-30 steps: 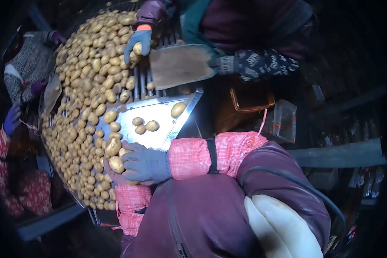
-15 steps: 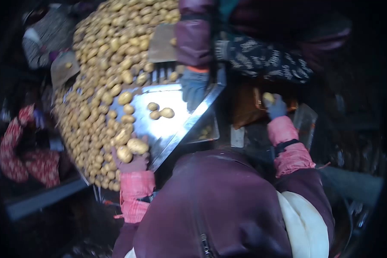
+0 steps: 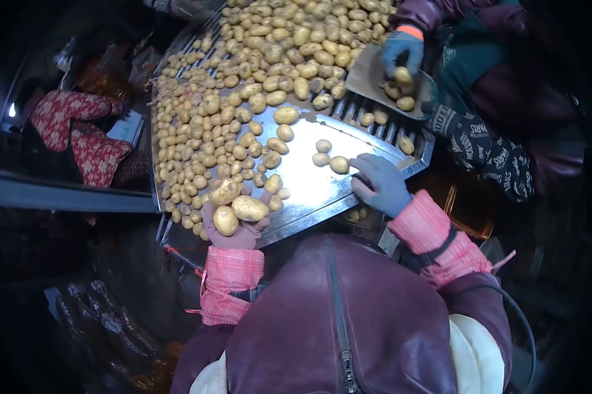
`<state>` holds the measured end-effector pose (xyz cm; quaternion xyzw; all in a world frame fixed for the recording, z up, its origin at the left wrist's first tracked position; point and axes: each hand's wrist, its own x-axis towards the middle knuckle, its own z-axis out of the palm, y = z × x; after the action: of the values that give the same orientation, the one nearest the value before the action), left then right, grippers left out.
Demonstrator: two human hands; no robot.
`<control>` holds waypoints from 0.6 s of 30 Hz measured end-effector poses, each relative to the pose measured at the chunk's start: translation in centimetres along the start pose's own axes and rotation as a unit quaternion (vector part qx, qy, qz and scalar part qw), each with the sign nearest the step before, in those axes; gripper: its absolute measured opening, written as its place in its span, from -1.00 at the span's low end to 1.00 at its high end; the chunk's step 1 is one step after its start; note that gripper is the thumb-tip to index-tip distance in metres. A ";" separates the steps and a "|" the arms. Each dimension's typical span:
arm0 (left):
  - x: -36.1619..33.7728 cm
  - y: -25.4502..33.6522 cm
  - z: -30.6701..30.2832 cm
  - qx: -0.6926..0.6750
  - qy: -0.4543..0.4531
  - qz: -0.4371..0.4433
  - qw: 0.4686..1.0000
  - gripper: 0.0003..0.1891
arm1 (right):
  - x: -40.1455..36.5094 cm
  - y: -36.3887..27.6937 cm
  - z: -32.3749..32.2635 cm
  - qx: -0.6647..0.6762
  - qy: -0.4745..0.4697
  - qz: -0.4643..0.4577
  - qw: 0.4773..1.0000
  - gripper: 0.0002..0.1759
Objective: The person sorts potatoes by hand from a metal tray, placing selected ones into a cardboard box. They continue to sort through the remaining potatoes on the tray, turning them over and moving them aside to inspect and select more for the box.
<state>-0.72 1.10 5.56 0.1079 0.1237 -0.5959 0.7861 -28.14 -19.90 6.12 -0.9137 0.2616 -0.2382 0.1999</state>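
Observation:
My left hand (image 3: 245, 238), in a mauve glove, is turned palm up at the front edge of the potato heap and cradles several large potatoes (image 3: 250, 208) between its curled fingers. My right hand (image 3: 383, 186), in a grey-blue glove, reaches over the shiny metal table (image 3: 306, 197) with its fingers apart and nothing held. Just left of its fingertips, a small group of potatoes (image 3: 339, 165) lies on the bare metal.
A big heap of potatoes (image 3: 224, 118) spreads over the slatted table. At the right, a co-worker's blue-gloved hand (image 3: 402, 52) holds a potato above a scoop (image 3: 362, 77). Another person in a red floral garment (image 3: 69, 125) is at the left. A raised metal rim (image 3: 322, 213) borders the table.
My right hand has come from the crate area on the right, where it held a potato, to the metal table, now without it. The view has turned. My left hand still holds potatoes.

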 end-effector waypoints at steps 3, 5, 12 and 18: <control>-1.4 1.0 -1.5 0.015 -0.015 0.011 1.000 -0.21 | 5.3 -0.3 4.3 0.014 -0.065 -0.023 0.998 -0.47; -2.0 1.5 -1.2 0.013 -0.007 0.004 1.000 -0.25 | 8.2 1.0 8.6 -0.044 0.026 -0.072 0.996 -0.47; -4.6 4.7 -5.2 0.052 0.013 0.002 0.999 -0.30 | 17.6 2.6 16.9 -0.119 -0.109 0.029 0.986 -0.43; -5.2 6.4 -6.1 0.072 0.065 0.034 0.995 -0.29 | 17.3 -0.1 17.4 -0.044 -0.158 0.148 0.975 -0.37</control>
<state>3.65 9.50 1.64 0.2066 0.1273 -0.5681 0.7864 -5.71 -25.59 -2.13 -0.8987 0.3693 -0.0464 0.2318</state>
